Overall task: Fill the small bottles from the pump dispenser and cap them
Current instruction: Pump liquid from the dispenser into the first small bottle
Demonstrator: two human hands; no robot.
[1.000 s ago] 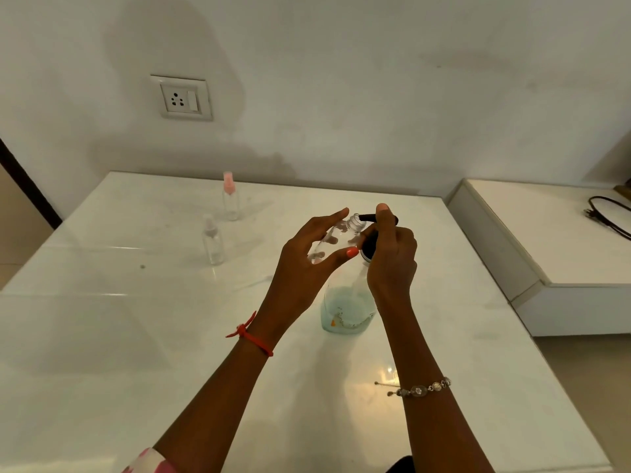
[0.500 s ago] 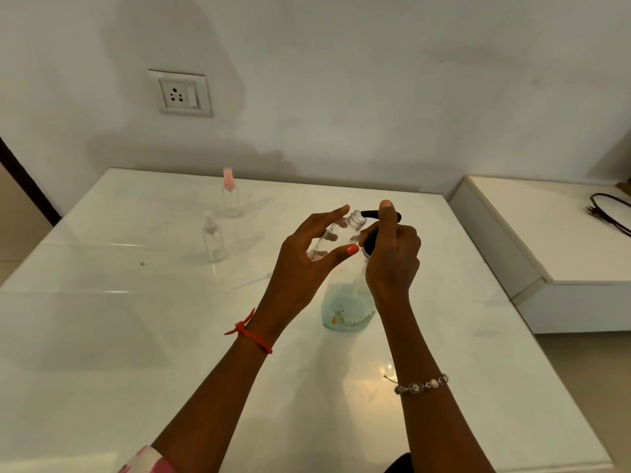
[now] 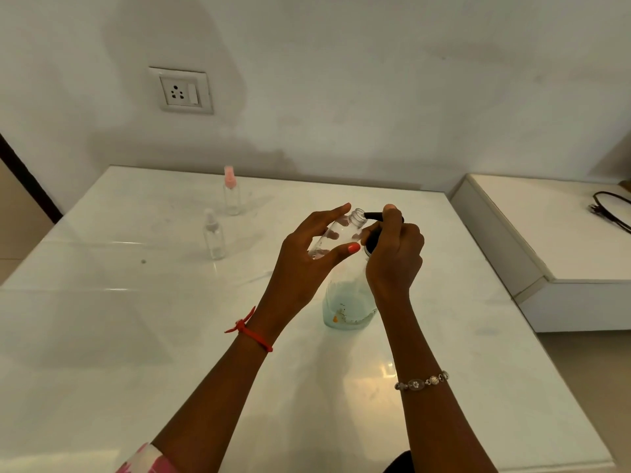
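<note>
White wall with a socket plate (image 3: 181, 91) backs the glossy white table (image 3: 136, 336), whose far edge meets it. Its right edge runs beside a lower white unit (image 3: 563, 254) carrying a black cord (image 3: 611, 209).

The pump dispenser (image 3: 348, 302) stands right of centre, well in from every edge, with broad bare tabletop to its left and front. The marks near its base are too small to read.

The left hand (image 3: 307, 264) pinches an uncapped small bottle (image 3: 336, 233) between thumb and fingers, tilted with its mouth at the black nozzle. The right hand (image 3: 392, 261) curls round the pump's neck, forefinger on the pump head.

Far left, well apart from the hands, stand a pink-capped bottle (image 3: 231, 196) and a clear-capped bottle (image 3: 213, 238).
</note>
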